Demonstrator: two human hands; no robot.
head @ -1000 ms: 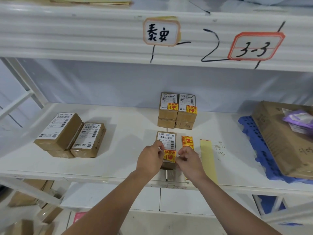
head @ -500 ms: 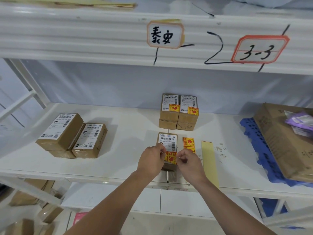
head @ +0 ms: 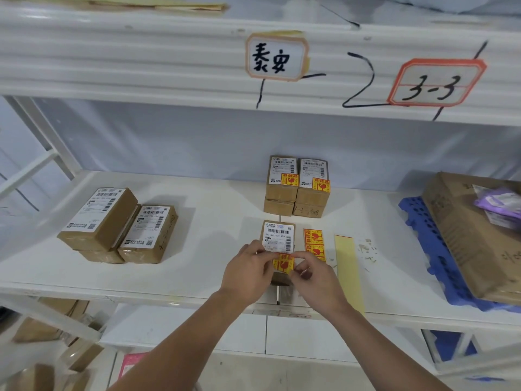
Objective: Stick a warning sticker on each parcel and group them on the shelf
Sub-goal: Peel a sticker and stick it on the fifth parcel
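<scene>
White shelf [head: 197, 272] of a metal rack, seen from the head camera, with a pale wall behind and an upper rail bearing a handwritten tag [head: 276, 56] and a red-edged tag [head: 435, 81] marked 3-3. At the front centre lies a brown parcel [head: 277, 238] with a white barcode label on top. Both hands meet at its near end: the left hand [head: 248, 273] and the right hand [head: 315, 277] each pinch, with thumb and fingertips closed, one side edge of a yellow-and-red sticker [head: 282, 263], which sits on the parcel's top just below the barcode label; whether it is fully pressed down cannot be told. Just right of the parcel lies a strip of spare stickers [head: 315, 244], and beside that a bare yellow backing strip [head: 348, 266]. Behind the parcel, near the wall, stands a stack [head: 297, 187] of four parcels, two upon two, the upper pair each bearing a sticker. Well apart on the left sit three unstickered parcels [head: 118, 224], close together. At the far right a large carton [head: 473, 232] rests on a blue pallet [head: 428, 241].
</scene>
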